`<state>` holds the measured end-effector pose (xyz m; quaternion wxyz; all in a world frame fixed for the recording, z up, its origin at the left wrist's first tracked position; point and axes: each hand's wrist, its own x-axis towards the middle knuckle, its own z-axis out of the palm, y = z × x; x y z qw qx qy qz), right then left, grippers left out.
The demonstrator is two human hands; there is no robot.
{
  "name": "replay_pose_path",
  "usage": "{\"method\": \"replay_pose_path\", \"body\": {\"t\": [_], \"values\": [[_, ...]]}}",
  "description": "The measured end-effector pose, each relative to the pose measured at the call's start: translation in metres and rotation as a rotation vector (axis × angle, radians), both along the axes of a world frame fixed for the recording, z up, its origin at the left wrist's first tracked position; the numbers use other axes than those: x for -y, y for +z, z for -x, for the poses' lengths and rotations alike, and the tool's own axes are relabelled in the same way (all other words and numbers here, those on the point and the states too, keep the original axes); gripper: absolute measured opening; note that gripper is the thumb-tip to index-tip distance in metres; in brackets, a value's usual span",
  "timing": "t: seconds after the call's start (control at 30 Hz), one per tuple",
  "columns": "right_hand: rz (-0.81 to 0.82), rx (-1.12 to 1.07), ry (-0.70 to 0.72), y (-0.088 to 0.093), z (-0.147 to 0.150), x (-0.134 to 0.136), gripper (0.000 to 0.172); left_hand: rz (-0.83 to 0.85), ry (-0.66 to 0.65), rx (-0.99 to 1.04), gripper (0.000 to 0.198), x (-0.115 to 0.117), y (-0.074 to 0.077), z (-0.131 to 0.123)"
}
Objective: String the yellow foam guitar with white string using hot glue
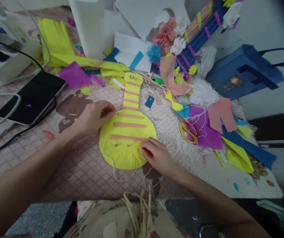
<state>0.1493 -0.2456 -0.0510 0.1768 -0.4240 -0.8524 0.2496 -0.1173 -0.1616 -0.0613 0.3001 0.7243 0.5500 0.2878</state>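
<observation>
Fine finger work: brace with your left, keep your right light.
The patterned tabletop (87, 180) ends near you, its front edge just past the lower rim of the yellow guitar-shaped piece (129, 131), which lies between your hands; more open room runs left toward the black-faced device (31, 96). Your left hand (96, 115) has narrowed fingers at the upper-left rim, your right hand (158, 155) a narrow thumb and forefinger at lower right; whether either grips anything cannot be told. Scissors (182, 129) lie right: steer slack white thread (103, 150) clear of them. Pull evenly; the small studs (128, 145) may loosen.
</observation>
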Motion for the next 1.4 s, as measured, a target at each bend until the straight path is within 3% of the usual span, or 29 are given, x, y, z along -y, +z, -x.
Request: {"method": "replay_pose_path", "body": {"t": [0.3,0.57,0.73,0.97,1.23,1.4], "values": [[0.048,0.001,-0.004,-0.002,0.004,-0.002,0.013,-0.03,-0.007,-0.022,0.023,0.0,0.002,0.0],[0.192,-0.163,-0.156,0.006,-0.008,-0.002,0.01,-0.035,-0.019,-0.031,0.023,0.0,0.001,0.0],[0.084,-0.095,0.01,0.014,-0.009,-0.001,0.022,-0.027,-0.008,-0.055,0.024,-0.001,0.001,0.001],[0.069,-0.051,-0.038,0.01,-0.003,0.0,0.012,-0.047,-0.023,-0.075,0.024,-0.001,0.001,0.001],[0.017,0.021,-0.013,0.003,0.001,0.0,0.012,-0.047,-0.012,-0.062,0.024,0.001,0.004,0.0],[-0.016,0.143,0.026,0.008,0.004,-0.001,0.012,-0.055,-0.026,-0.071,0.023,0.0,0.003,0.0]]}}
